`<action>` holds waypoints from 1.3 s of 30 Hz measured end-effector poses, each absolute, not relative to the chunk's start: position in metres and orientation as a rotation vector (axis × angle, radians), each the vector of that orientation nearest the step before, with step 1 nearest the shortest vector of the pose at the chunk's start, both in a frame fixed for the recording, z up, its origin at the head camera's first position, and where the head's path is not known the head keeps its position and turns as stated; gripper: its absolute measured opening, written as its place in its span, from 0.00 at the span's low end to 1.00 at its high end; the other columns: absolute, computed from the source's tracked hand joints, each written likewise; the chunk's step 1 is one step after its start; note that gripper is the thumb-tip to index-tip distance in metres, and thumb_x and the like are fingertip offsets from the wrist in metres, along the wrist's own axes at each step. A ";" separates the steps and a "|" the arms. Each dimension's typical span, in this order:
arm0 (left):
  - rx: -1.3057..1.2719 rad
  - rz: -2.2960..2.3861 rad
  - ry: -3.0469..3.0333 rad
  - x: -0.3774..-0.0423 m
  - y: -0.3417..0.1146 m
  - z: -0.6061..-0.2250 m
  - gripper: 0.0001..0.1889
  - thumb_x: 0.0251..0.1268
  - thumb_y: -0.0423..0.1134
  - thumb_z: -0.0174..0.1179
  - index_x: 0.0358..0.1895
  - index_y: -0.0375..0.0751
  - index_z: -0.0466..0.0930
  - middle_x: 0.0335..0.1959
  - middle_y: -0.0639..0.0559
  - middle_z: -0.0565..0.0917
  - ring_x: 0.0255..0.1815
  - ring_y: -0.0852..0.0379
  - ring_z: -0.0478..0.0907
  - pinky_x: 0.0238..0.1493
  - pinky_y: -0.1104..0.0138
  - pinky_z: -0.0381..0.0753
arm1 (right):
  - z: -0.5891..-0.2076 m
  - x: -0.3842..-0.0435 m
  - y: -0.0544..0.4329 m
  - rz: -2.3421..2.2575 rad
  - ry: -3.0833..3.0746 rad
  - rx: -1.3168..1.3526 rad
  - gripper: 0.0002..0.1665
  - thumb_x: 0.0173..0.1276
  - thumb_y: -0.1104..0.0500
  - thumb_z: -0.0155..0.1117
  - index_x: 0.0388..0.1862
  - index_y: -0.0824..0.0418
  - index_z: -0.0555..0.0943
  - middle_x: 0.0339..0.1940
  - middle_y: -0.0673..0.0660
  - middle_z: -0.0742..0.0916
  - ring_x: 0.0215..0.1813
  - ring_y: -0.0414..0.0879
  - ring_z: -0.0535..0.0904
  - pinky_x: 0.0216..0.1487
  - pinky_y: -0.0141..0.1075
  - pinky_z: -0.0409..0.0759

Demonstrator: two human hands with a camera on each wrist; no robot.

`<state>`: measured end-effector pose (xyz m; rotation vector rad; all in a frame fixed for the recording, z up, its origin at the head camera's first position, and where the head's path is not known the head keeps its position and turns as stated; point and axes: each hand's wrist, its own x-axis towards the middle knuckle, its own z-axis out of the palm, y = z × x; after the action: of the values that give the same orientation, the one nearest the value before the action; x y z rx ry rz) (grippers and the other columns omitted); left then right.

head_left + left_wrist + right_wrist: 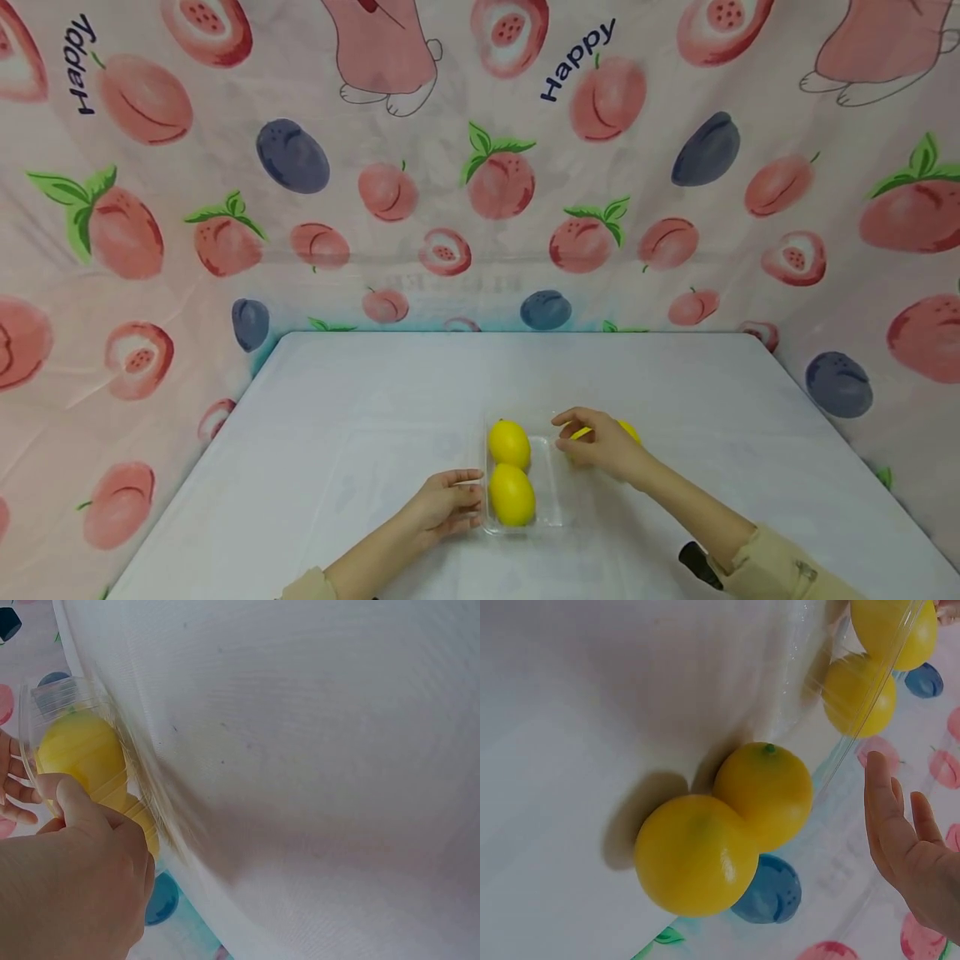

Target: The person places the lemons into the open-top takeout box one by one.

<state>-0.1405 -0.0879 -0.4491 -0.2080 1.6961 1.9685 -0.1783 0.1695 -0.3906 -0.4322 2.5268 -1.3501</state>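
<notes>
A clear plastic container [553,483] stands on the table with two lemons [512,495] lined up along its left side. My left hand [448,504] is at the container's left wall, its fingers extended and seeming to touch it; the left wrist view shows the thumb close to the rim. Two more lemons [696,855] lie touching each other on the table, to the right of the container. Over them is my right hand [600,446], partly covering them in the head view. Its fingers [889,806] are loosely spread and apart from the lemons.
The white table [360,400] reaches back to a fruit-printed cloth [420,167] that hangs behind and along both sides. A dark cylindrical object [699,564] shows beside the right sleeve.
</notes>
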 end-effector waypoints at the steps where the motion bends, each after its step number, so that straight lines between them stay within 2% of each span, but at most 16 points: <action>1: -0.208 1.966 1.698 -0.141 -0.088 -0.449 0.19 0.65 0.26 0.53 0.59 0.29 0.68 0.32 0.55 0.76 0.31 0.62 0.76 0.38 0.69 0.83 | -0.390 -0.178 0.171 -1.352 2.532 -0.433 0.19 0.65 0.59 0.61 0.52 0.67 0.75 0.40 0.59 0.81 0.36 0.47 0.78 0.36 0.33 0.81; 6: -0.206 1.953 1.709 -0.141 -0.088 -0.449 0.19 0.65 0.26 0.53 0.59 0.29 0.68 0.33 0.55 0.76 0.31 0.62 0.76 0.38 0.69 0.83 | -0.388 -0.179 0.176 -1.329 2.556 -0.403 0.19 0.64 0.60 0.61 0.52 0.67 0.76 0.40 0.59 0.82 0.38 0.50 0.79 0.36 0.34 0.81; 11: -0.204 1.942 1.709 -0.143 -0.088 -0.449 0.19 0.65 0.27 0.53 0.59 0.30 0.68 0.33 0.55 0.75 0.32 0.62 0.76 0.39 0.69 0.84 | -0.385 -0.183 0.182 -1.296 2.597 -0.304 0.19 0.65 0.60 0.61 0.52 0.66 0.76 0.42 0.58 0.82 0.39 0.49 0.78 0.38 0.33 0.81; 20: -0.205 1.946 1.684 -0.142 -0.089 -0.445 0.20 0.64 0.26 0.53 0.59 0.29 0.67 0.32 0.54 0.76 0.31 0.62 0.76 0.38 0.70 0.84 | -0.383 -0.191 0.200 -1.284 2.628 -0.279 0.22 0.67 0.58 0.60 0.56 0.69 0.73 0.46 0.65 0.81 0.42 0.53 0.80 0.43 0.41 0.84; 25: -0.207 1.943 1.672 -0.141 -0.089 -0.446 0.20 0.64 0.26 0.53 0.60 0.28 0.67 0.32 0.54 0.76 0.30 0.62 0.76 0.37 0.71 0.83 | -0.381 -0.195 0.211 -1.267 2.643 -0.239 0.22 0.68 0.58 0.59 0.56 0.70 0.72 0.46 0.66 0.80 0.43 0.55 0.80 0.43 0.43 0.85; 31: -0.209 1.944 1.674 -0.140 -0.090 -0.447 0.20 0.65 0.26 0.53 0.60 0.28 0.66 0.32 0.54 0.76 0.30 0.62 0.76 0.37 0.70 0.83 | -0.384 -0.199 0.223 -1.242 2.673 -0.250 0.22 0.68 0.59 0.59 0.56 0.71 0.72 0.45 0.67 0.80 0.42 0.54 0.80 0.40 0.39 0.83; 39: -0.220 1.945 1.684 -0.140 -0.090 -0.444 0.19 0.65 0.25 0.52 0.59 0.28 0.66 0.31 0.54 0.76 0.30 0.62 0.76 0.37 0.70 0.83 | -0.388 -0.209 0.240 -1.098 2.748 -0.269 0.25 0.67 0.57 0.60 0.56 0.72 0.71 0.48 0.72 0.78 0.43 0.56 0.79 0.40 0.42 0.84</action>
<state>-0.1405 -0.0903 -0.4439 -0.2202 1.6835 1.9446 -0.2086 0.2402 -0.3878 -0.2693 2.7477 -1.0985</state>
